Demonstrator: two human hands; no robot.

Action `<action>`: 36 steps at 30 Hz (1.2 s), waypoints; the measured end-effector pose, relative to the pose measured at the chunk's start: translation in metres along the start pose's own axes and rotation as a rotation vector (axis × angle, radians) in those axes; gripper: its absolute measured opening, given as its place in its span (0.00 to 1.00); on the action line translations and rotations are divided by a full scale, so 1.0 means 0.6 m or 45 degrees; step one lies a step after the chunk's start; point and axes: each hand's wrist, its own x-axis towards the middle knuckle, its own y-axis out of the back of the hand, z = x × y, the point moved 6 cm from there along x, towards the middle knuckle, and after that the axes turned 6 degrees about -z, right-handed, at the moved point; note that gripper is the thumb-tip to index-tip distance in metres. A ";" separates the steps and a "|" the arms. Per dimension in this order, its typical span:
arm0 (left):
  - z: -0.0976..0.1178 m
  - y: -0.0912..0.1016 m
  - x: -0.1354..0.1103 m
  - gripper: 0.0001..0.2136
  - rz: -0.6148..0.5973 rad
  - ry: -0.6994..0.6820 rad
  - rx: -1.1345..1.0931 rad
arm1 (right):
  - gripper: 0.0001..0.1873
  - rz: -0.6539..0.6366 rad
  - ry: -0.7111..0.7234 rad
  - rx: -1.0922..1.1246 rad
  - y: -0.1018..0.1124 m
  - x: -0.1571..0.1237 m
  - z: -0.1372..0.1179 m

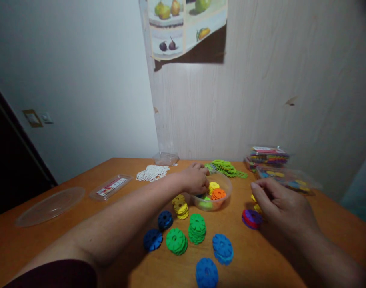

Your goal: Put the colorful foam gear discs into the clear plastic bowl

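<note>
My left hand (196,180) reaches over the left rim of a clear round plastic bowl (227,196), its curled fingertips hidden inside. In the bowl are yellow notched discs (213,187), orange discs (218,194) and light green discs (205,203). My right hand (283,204) is to the right of the bowl with thumb and index finger pinched together; what they hold, if anything, is hidden. Just beside it are yellow discs (257,208), partly covered by the hand, and a purple-and-red stack (251,219).
Nearer me stand green stacks (197,228), blue stacks (223,248), dark blue discs (153,240) and a yellow stack (181,208). White pieces (153,173), lime green pieces (226,168), clear lids (51,206) and filled plastic boxes (268,156) lie farther out.
</note>
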 end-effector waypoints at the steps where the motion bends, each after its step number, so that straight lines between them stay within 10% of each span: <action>1: 0.002 0.004 -0.001 0.13 0.027 -0.014 0.027 | 0.18 -0.009 0.000 0.009 0.000 0.000 0.001; 10: 0.003 0.017 0.001 0.13 -0.013 0.027 0.120 | 0.17 0.023 0.005 0.037 0.001 -0.001 -0.002; 19: -0.009 0.017 0.000 0.18 -0.028 -0.088 -0.399 | 0.18 -0.050 0.008 0.016 -0.009 0.001 0.007; 36: 0.016 0.004 0.006 0.22 -0.047 -0.093 -0.096 | 0.19 -0.091 0.010 0.057 -0.011 -0.003 0.008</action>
